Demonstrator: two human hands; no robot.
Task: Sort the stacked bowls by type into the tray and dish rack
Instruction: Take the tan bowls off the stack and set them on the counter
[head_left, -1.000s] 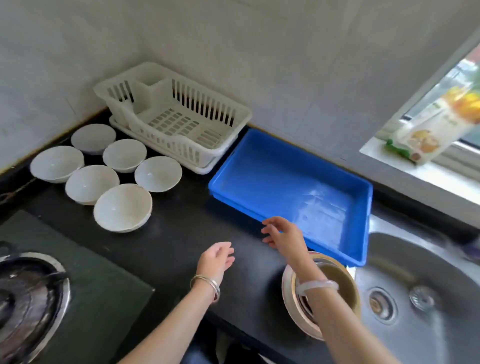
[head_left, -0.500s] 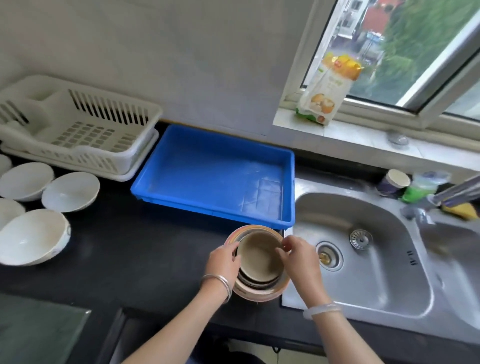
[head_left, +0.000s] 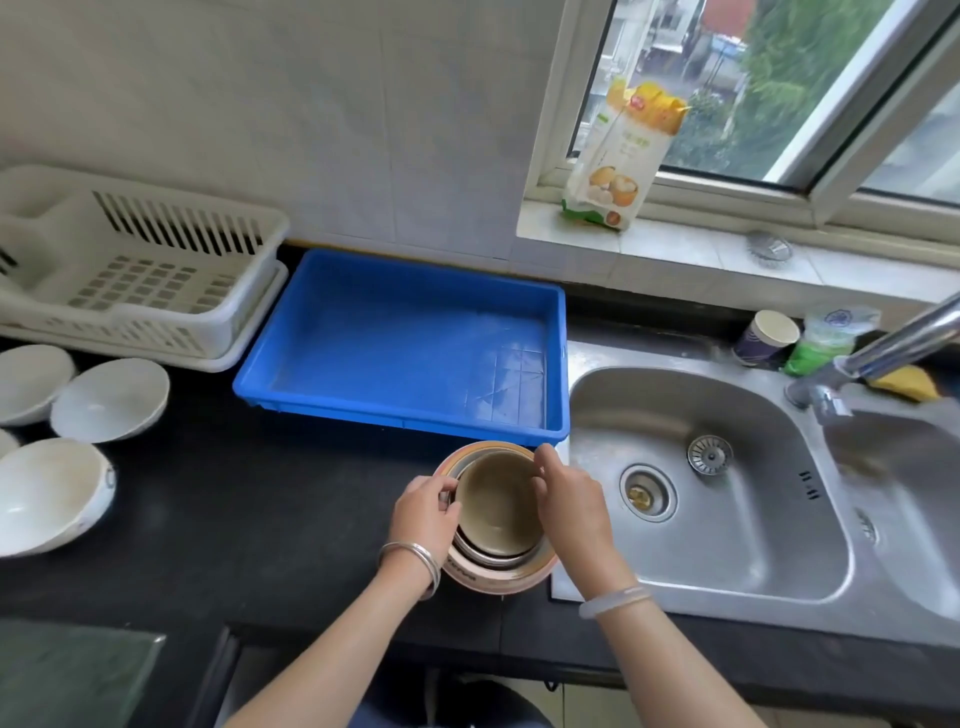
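A stack of nested bowls (head_left: 496, 512) stands on the black counter beside the sink, a beige bowl on top inside metal-rimmed and pinkish ones. My left hand (head_left: 425, 512) grips the top bowl's left rim. My right hand (head_left: 571, 506) holds its right rim, fingers curled over the edge. Behind the stack lies the blue tray (head_left: 405, 338) with nothing in it. The white dish rack (head_left: 130, 270) sits at the left, also holding nothing. Several white bowls (head_left: 109, 397) lie on the counter at the far left.
A steel sink (head_left: 727, 493) with a tap (head_left: 893, 343) is right of the stack. A food bag (head_left: 621, 156) stands on the window sill. A paper cup (head_left: 766, 338), a green bottle and a yellow sponge sit behind the sink. A stove cover is at the lower left.
The view swung right from the white bowls to the stack. Both hands came from the counter onto the rim of the top bowl and now hold it.
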